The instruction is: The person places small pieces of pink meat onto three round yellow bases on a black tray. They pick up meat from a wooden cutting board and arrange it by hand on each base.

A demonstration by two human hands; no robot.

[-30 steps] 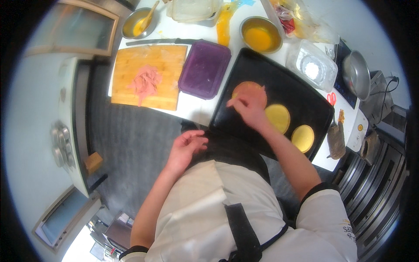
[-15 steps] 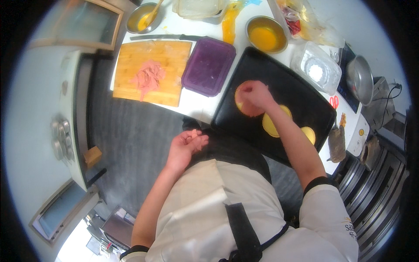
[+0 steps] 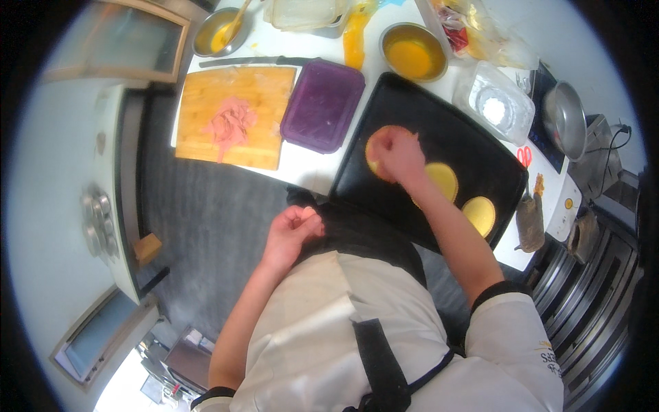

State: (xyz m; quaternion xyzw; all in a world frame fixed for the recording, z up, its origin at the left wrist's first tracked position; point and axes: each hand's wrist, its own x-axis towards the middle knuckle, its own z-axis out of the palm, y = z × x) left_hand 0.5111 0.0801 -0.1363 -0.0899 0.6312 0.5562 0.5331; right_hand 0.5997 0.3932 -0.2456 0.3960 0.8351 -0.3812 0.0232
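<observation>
My left hand [image 3: 294, 232] is curled closed in front of my apron, around thin pink pieces that look like sliced ham [image 3: 308, 213]. Over the black baking tray [image 3: 473, 120], my right hand [image 3: 402, 156] reaches down onto a round dough base [image 3: 373, 152] covered with pink slices. Its fingertips are pinched together, and they hide whatever is between them. Two plain yellow dough rounds with crimped edges, the middle one [image 3: 443, 180] partly behind my right forearm and the near one [image 3: 479, 215], lie on the same tray. A pile of pink ham slices [image 3: 233, 123] rests on the wooden cutting board [image 3: 271, 86].
A purple lid [image 3: 322, 106] sits between board and tray. A long knife [image 3: 244, 62] lies behind the board. Metal bowls of yellow mixture, one left [image 3: 220, 34] and one right [image 3: 414, 53], stand farther back. Right of the tray are a clear plastic container [image 3: 495, 106] and red-handled scissors [image 3: 524, 156].
My right hand has shifted slightly and its fingers press lower on the pink-topped round. The near dough round shows more fully. My left hand has barely moved.
</observation>
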